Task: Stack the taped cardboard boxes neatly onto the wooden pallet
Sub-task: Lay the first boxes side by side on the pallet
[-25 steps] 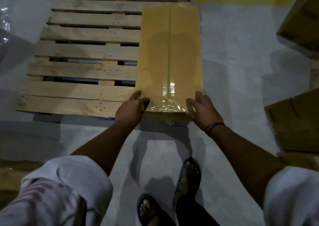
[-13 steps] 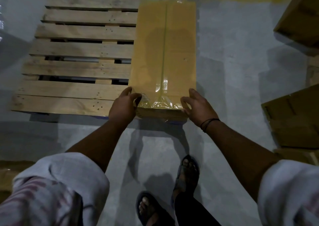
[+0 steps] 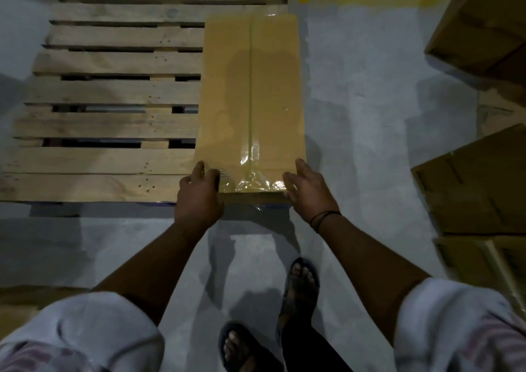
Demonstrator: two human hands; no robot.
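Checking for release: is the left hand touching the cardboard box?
Touching. The head view shows the left hand gripping the cardboard box at its near left corner, thumb on top.

left hand [image 3: 199, 196] and right hand [image 3: 308, 194] grip the taped box [image 3: 250, 87] lying on the pallet [image 3: 99, 159].
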